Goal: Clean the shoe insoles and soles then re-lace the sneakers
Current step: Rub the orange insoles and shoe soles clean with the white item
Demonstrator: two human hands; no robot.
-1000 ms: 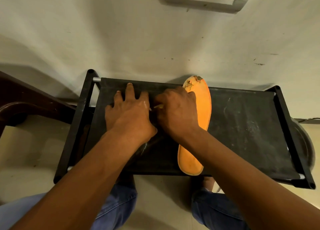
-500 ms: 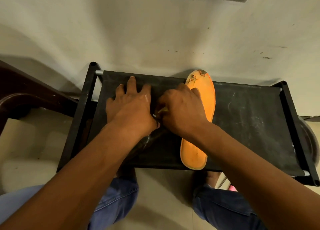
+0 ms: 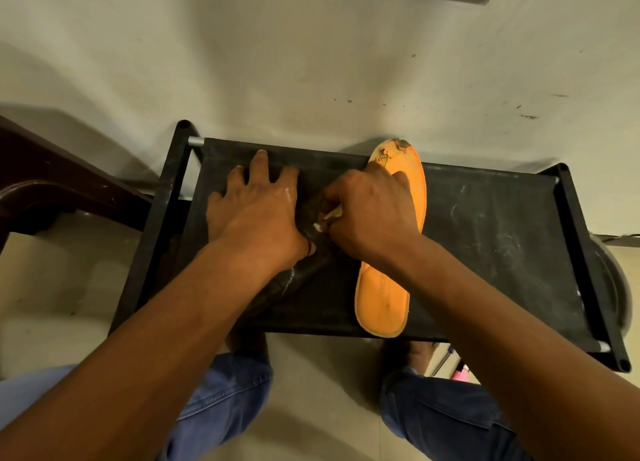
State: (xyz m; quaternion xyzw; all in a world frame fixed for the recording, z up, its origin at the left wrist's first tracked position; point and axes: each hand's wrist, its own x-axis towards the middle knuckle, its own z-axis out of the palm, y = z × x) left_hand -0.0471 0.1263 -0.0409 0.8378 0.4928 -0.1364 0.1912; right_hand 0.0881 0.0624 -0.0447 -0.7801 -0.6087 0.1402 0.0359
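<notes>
1. Two knees in blue jeans sit nearest the camera, under the forearms, with pale floor between them.
2. Next comes the near edge of the black rack; the heel of the orange insole overhangs it slightly. That insole's long axis runs near to far, and its worn toe reaches past the far edge towards the wall.
3. The left hand lies flat on a dark insole, fingers straight and spread, pinning it down. Only a strip of that insole shows below the wrist, with pale foam on it; its axis seems to slant from near left to far right, though most of it is hidden.
4. The right hand is clenched on a small brush, whose pale tip points left at the dark insole. This hand lies over the orange insole's middle, so the brushed spot is just to its left, between the two hands.
5. My guess is the scrubbing strokes should follow the dark insole's slant, with the left hand as anchor.
6. Farthest is the scuffed wall. No brand or writing is readable anywhere.
</notes>
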